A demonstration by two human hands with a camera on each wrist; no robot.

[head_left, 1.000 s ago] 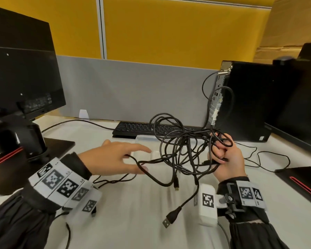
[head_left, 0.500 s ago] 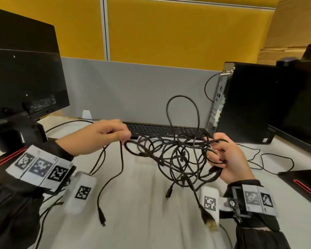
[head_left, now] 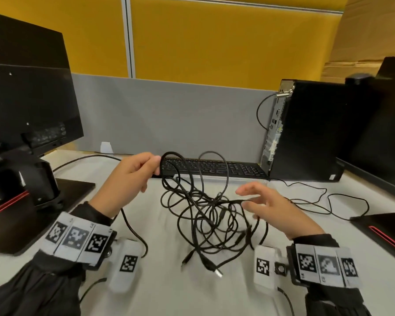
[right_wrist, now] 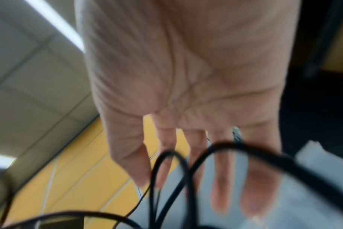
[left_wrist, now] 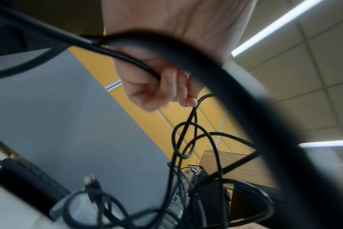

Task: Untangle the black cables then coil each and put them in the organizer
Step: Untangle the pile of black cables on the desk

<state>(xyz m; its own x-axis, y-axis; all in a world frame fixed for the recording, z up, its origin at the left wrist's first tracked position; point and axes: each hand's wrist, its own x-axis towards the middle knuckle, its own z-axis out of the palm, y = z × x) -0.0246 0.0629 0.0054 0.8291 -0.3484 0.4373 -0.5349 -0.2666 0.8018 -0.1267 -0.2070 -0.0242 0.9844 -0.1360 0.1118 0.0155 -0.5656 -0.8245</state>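
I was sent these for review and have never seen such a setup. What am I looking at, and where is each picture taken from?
No machine here: a person works with bare hands, wearing cameras. The wide picture comes from a head camera; the other two come from wrist cameras looking along each hand. On the white desk lies a tangle of black cables, with a keyboard, a monitor and a computer tower behind. The left hand pinches one cable loop and lifts it. The right hand is spread open at the tangle, gripping nothing. Square-patterned tags sit on both wrists.

Black sleeves (head_left: 39,286), with white wristbands (head_left: 78,238) bearing black square-code markers.
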